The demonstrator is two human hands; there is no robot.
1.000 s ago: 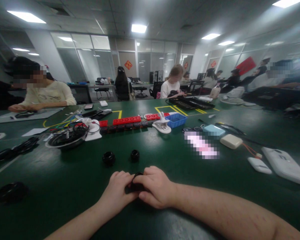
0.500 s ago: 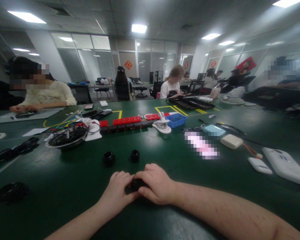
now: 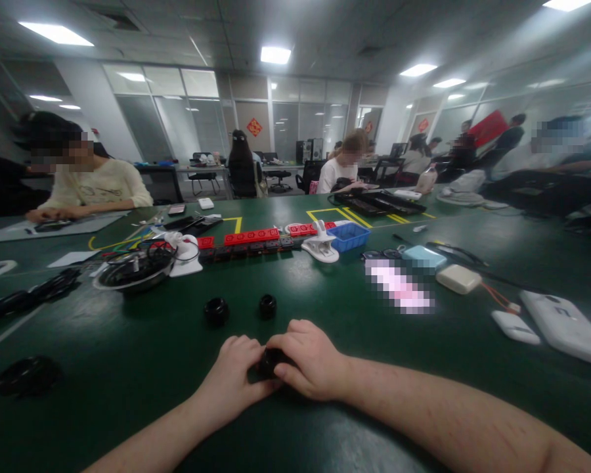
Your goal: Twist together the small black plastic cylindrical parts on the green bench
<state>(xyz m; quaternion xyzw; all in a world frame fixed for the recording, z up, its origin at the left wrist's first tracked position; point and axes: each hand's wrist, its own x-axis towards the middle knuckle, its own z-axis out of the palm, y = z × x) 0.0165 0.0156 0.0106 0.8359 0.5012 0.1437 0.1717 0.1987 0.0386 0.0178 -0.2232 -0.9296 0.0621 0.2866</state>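
A small black round part sits between my two hands, low over the near middle of the green table. My left hand is closed on its left side, thumb below and fingers above. From the right, my right hand curls over the same part and hides much of it. Just beyond my hands stand two black hollow ring-shaped pieces, a wider one and a smaller one. Farther left lies a larger black coil-like ring, blurred.
Across the table are a metal bowl of cables, red socket strips, a white clip and a blue basket. To the right lie a cream case and a white power bank. Other people sit beyond.
The view has shifted very slightly. Both my hands keep hold of the black part in nearly the same place, and the rings on the table stay put.
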